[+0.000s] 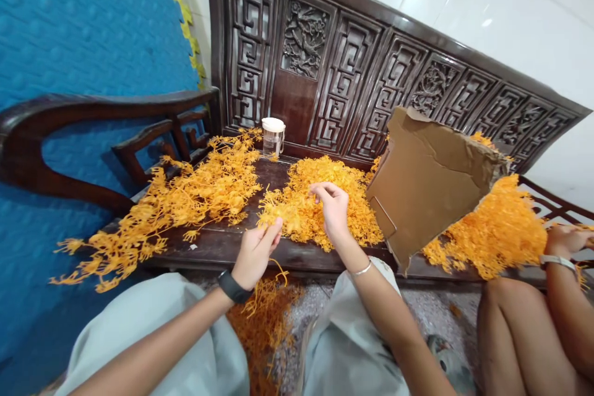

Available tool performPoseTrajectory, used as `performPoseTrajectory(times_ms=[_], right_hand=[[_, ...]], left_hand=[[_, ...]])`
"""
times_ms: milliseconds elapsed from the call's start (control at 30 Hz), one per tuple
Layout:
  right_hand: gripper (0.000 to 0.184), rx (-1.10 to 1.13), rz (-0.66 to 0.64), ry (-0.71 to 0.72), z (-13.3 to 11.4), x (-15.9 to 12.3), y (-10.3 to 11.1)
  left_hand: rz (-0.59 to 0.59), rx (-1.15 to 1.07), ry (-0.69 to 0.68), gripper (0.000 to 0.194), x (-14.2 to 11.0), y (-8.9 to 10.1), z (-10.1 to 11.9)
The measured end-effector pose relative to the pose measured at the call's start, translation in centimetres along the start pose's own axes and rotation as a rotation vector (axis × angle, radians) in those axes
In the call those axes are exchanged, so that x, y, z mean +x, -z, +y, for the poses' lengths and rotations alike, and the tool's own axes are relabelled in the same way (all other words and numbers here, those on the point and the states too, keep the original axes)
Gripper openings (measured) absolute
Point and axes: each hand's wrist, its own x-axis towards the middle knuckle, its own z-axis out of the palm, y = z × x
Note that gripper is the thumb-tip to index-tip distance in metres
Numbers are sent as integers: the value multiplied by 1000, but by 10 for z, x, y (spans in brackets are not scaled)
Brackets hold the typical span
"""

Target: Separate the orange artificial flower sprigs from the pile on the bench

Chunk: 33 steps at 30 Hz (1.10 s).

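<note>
My left hand (256, 252) is closed in a pinch on a thin orange plastic sprig whose stem trails down past my wrist. My right hand (330, 205) hovers over the middle heap of small orange plastic pieces (320, 198) on the dark wooden bench (218, 246), fingers curled and pinching at the pieces. To the left lies a spread of longer orange branched sprigs (185, 198). More orange pieces (262, 322) lie on the floor between my knees.
A torn cardboard box (427, 185) leans on the bench at right, with another orange heap (501, 229) behind it. A clear jug with white lid (273, 136) stands by the carved backrest. Another person's hand (563, 240) and knees are at far right. A blue padded wall is left.
</note>
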Motion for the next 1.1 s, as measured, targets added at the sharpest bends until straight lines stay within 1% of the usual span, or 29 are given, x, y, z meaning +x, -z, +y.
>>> performPoseTrajectory(times_ms=[33, 100, 167, 233, 300, 367, 467, 567, 633, 833, 900, 1000, 1033, 1067, 1100], right_hand=[[12, -12, 79, 34, 0, 10, 10], [15, -57, 298, 123, 2, 33, 37], [26, -140, 407, 223, 8, 55, 66], [29, -197, 401, 265, 18, 71, 87], [29, -201, 329, 258, 28, 80, 96], [28, -199, 250, 241, 35, 84, 94], [28, -274, 161, 240, 37, 87, 82], [24, -366, 97, 265, 36, 88, 72], [21, -403, 72, 268, 36, 88, 69], [22, -497, 44, 212, 38, 88, 71], [22, -526, 64, 228, 35, 87, 71], [20, -535, 111, 311, 24, 79, 65], [18, -526, 94, 333, 19, 74, 60], [17, -509, 36, 340, 14, 66, 55], [16, -482, -68, 328, 8, 57, 48]], left_hand=[[4, 16, -20, 38, -4, 1, 0], [-5, 70, -72, 39, -10, 3, -1], [-38, 128, -113, 39, -11, 5, -2], [-76, 163, -126, 39, -10, 7, -4], [-104, 192, -124, 39, -7, 9, -6], [-121, 226, -123, 40, -5, 10, -9], [-134, 267, -124, 40, -5, 14, -13], [-125, 281, -118, 40, -5, 18, -16], [-115, 280, -109, 40, -5, 21, -17], [-89, 241, -88, 39, -4, 27, -17], [-85, 245, -89, 38, -5, 29, -17], [-94, 269, -96, 38, -5, 32, -16], [-99, 280, -99, 39, -5, 33, -16], [-103, 292, -104, 39, -5, 34, -16], [-108, 304, -109, 40, -6, 35, -17]])
